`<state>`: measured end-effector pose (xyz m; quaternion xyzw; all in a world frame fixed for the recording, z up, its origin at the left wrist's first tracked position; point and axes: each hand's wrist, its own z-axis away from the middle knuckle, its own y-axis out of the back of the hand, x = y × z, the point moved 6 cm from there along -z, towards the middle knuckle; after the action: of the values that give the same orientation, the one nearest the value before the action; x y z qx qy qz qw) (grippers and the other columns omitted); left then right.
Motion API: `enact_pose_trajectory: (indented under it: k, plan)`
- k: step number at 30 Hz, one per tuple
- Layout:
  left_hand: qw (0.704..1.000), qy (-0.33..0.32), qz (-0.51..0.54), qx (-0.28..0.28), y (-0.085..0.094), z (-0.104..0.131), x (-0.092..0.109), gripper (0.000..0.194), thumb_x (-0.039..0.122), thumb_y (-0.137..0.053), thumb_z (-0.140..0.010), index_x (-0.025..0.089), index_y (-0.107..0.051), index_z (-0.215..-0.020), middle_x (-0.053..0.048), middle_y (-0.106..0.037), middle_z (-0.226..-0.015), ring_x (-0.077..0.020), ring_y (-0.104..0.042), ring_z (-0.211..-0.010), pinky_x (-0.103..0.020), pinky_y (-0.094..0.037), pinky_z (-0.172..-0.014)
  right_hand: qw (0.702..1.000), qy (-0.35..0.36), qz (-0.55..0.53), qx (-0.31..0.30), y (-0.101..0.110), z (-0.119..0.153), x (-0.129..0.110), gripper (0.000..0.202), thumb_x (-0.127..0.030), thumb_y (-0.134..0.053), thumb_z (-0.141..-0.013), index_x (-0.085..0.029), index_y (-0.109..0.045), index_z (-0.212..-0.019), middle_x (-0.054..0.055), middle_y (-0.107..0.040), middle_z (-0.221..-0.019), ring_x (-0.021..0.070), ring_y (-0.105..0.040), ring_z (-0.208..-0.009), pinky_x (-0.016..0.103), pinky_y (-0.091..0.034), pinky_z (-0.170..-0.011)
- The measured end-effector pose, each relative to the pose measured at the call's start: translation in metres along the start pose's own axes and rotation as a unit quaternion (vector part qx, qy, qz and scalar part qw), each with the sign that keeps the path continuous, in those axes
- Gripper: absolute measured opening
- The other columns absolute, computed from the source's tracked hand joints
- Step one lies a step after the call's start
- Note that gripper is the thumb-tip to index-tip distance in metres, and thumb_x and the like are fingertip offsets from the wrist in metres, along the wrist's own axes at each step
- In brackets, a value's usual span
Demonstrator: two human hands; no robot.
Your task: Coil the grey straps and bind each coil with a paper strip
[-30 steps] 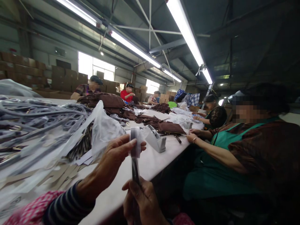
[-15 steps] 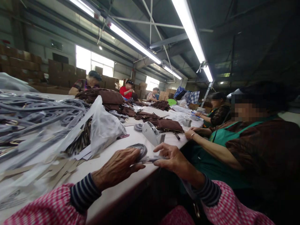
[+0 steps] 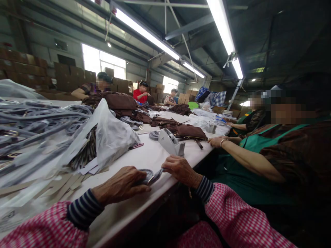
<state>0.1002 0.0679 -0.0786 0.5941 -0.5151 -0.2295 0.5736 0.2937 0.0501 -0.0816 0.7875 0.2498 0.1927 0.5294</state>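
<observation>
A coiled grey strap (image 3: 148, 175) lies near the table's front edge. My left hand (image 3: 122, 185) rests over the coil's left side, its fingers bent and pressed on it. At the coil's right, my right hand (image 3: 181, 169) pinches the strap's loose end between thumb and fingers, slightly above the table. A white tape dispenser (image 3: 169, 142) stands just behind my right hand, with another grey coil (image 3: 154, 135) beside it.
Grey straps (image 3: 38, 127) and a plastic bag (image 3: 111, 137) of strips cover the table's left. Brown bags (image 3: 191, 132) lie farther back. A person in a green apron (image 3: 248, 151) works at the right; others sit beyond.
My right hand has closed on the strap's end and moved left and slightly up. The coil and my left hand appear slightly farther left, and the camera view has shifted.
</observation>
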Motion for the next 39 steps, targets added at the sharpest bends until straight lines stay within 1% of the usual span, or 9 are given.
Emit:
enact_pose_trajectory:
  k: [7,10,14,20,24,29,31,34,39]
  plan:
    - [0.997,-0.025,-0.065,-0.032,-0.017,-0.002,0.012,0.029,0.042,-0.058,-0.100,0.019,-0.067,-0.085,-0.006,-0.072,-0.084,-0.0231,-0.067,-0.076,-0.031,-0.035,-0.067,0.997,0.041,0.013,-0.064,-0.013,-0.013,-0.003,0.006,-0.024,-0.068,-0.098,-0.019,-0.071,-0.100,0.002,-0.070,-0.097,0.0178,-0.063,-0.095,0.026,-0.043,-0.077]
    - [0.996,-0.033,-0.062,-0.047,-0.019,-0.007,0.013,0.010,0.023,-0.064,-0.094,0.019,-0.066,-0.084,-0.004,-0.072,-0.086,-0.0213,-0.066,-0.076,-0.031,-0.036,-0.068,0.994,0.076,0.024,-0.078,-0.011,-0.015,-0.010,0.028,-0.016,-0.062,-0.099,-0.021,-0.063,-0.127,0.002,-0.070,-0.102,0.0166,-0.064,-0.094,0.025,-0.042,-0.075]
    - [0.993,-0.053,-0.063,-0.085,-0.020,-0.014,0.013,0.012,0.012,-0.063,-0.089,0.020,-0.065,-0.080,-0.001,-0.070,-0.079,-0.0191,-0.062,-0.070,-0.031,-0.034,-0.065,0.986,0.124,0.059,-0.089,-0.009,-0.012,-0.019,0.042,-0.012,-0.051,-0.104,-0.024,-0.051,-0.144,0.002,-0.069,-0.100,0.0159,-0.064,-0.089,0.026,-0.039,-0.067]
    - [0.990,-0.074,-0.056,-0.103,-0.010,-0.018,0.010,0.007,0.014,-0.069,-0.090,0.021,-0.070,-0.088,-0.003,-0.072,-0.086,-0.0204,-0.062,-0.079,-0.032,-0.036,-0.070,0.980,0.134,0.075,-0.130,-0.009,-0.019,-0.023,0.026,-0.014,-0.051,-0.105,-0.026,-0.061,-0.125,0.001,-0.066,-0.095,0.0130,-0.061,-0.076,0.027,-0.031,-0.056]
    - [0.988,-0.095,-0.098,-0.077,0.008,-0.022,0.012,0.009,0.028,-0.078,-0.087,0.022,-0.071,-0.084,-0.006,-0.070,-0.099,-0.0246,-0.057,-0.094,-0.035,-0.037,-0.080,0.978,0.138,0.055,-0.148,-0.012,-0.031,-0.025,0.010,-0.015,-0.056,-0.103,-0.021,-0.064,-0.103,0.000,-0.067,-0.092,0.0127,-0.060,-0.072,0.028,-0.026,-0.054]
    - [0.991,0.004,-0.084,-0.107,0.002,-0.025,0.005,0.024,0.044,-0.075,-0.086,0.020,-0.071,-0.089,-0.006,-0.065,-0.095,-0.0251,-0.057,-0.089,-0.038,-0.039,-0.080,0.979,0.137,0.009,-0.152,-0.019,-0.043,-0.034,0.004,-0.020,-0.063,-0.099,-0.020,-0.066,-0.101,0.001,-0.072,-0.093,0.0139,-0.064,-0.078,0.028,-0.028,-0.057]
    - [0.994,0.049,-0.073,-0.066,-0.007,-0.024,0.001,0.025,0.044,-0.070,-0.091,0.020,-0.072,-0.098,-0.007,-0.065,-0.101,-0.0271,-0.058,-0.094,-0.039,-0.041,-0.083,0.980,0.122,0.010,-0.158,-0.023,-0.045,-0.038,0.006,-0.022,-0.062,-0.100,-0.019,-0.067,-0.102,0.003,-0.074,-0.097,0.0155,-0.066,-0.083,0.028,-0.030,-0.059]
    - [0.996,0.079,-0.039,0.017,-0.018,-0.015,-0.004,0.015,0.024,-0.063,-0.094,0.022,-0.071,-0.106,-0.008,-0.064,-0.114,-0.0282,-0.055,-0.108,-0.042,-0.044,-0.091,0.982,0.097,0.013,-0.159,-0.026,-0.045,-0.043,0.012,-0.027,-0.061,-0.101,-0.019,-0.067,-0.108,0.005,-0.075,-0.104,0.0178,-0.069,-0.087,0.028,-0.034,-0.062]
    - [0.997,0.038,0.000,0.064,-0.014,0.000,-0.008,0.027,0.011,-0.064,-0.088,0.027,-0.072,-0.108,-0.008,-0.056,-0.139,-0.0300,-0.045,-0.130,-0.046,-0.046,-0.103,0.989,0.047,-0.028,-0.136,-0.020,-0.038,-0.041,0.025,-0.028,-0.064,-0.099,-0.020,-0.059,-0.122,0.006,-0.074,-0.111,0.0204,-0.070,-0.096,0.027,-0.042,-0.070]
